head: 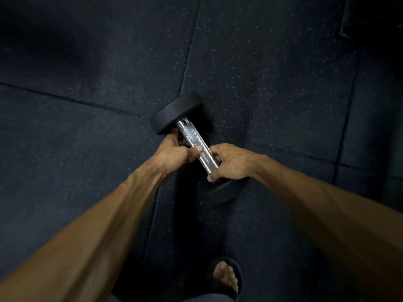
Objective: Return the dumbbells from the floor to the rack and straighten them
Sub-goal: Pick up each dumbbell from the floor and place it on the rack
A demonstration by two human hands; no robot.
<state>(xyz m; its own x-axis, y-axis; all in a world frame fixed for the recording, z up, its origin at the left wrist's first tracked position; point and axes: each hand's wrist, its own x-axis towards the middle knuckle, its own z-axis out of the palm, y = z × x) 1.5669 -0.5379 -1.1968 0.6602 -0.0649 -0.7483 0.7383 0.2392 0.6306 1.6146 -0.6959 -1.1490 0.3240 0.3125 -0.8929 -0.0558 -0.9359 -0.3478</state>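
Note:
A dumbbell (192, 136) with black round heads and a knurled chrome handle lies on the dark rubber floor at the middle of the view, its handle running from upper left to lower right. My left hand (174, 152) grips the handle from the left, thumb laid across the chrome. My right hand (231, 163) grips the handle's near end from the right, fingers curled round it. The far head is in plain sight; the near head is partly hidden under my right hand. No rack is in view.
Black speckled rubber floor tiles (272, 83) with seams fill the view. My foot in a black sandal (225, 277) stands on the floor just below the dumbbell. A dark object's edge shows at the top right corner (370, 20).

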